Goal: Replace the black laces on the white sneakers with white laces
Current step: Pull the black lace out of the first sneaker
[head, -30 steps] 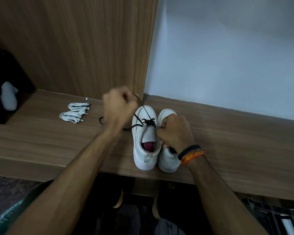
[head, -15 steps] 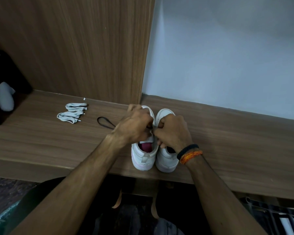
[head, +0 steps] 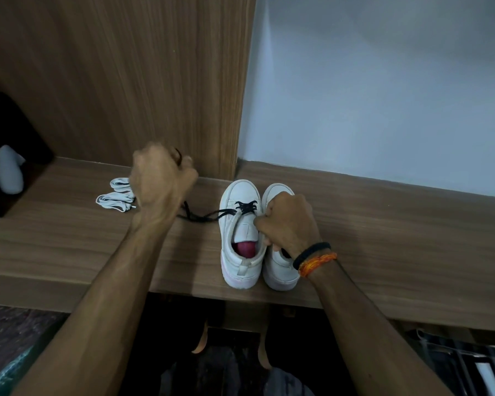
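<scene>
1. At the far left edge of the frame a pale grey rounded object (head: 9,172) sits in a dark recess, apart from the work.
2. Left of centre, two bundles of flat white laces (head: 115,197) lie on the brown wood-grain table (head: 383,230), just behind the left wrist; they are untouched.
3. The left hand (head: 159,181) is now raised up and to the left of the shoes, fingers curled tight round the thin black lace (head: 205,215). Half a second ago it was down at the eyelets against the other hand; it has since drawn away, pulling a length of lace out.
4. The freed lace trails slack across the table from under that hand to the left white leather sneaker (head: 240,235), centre frame. Only the crossings nearest the toe remain threaded.
5. The right hand (head: 287,224), with black and orange bands at the wrist, is curled at the inner edge of that shoe and lies over the right white sneaker (head: 277,267), apparently steadying the pair. What its fingertips pinch I cannot tell.
6. My reading: each pull clears an eyelet row, so the first shoe is nearly unlaced. Whether the second shoe has any lace is hidden, and no white lacing has begun.
</scene>
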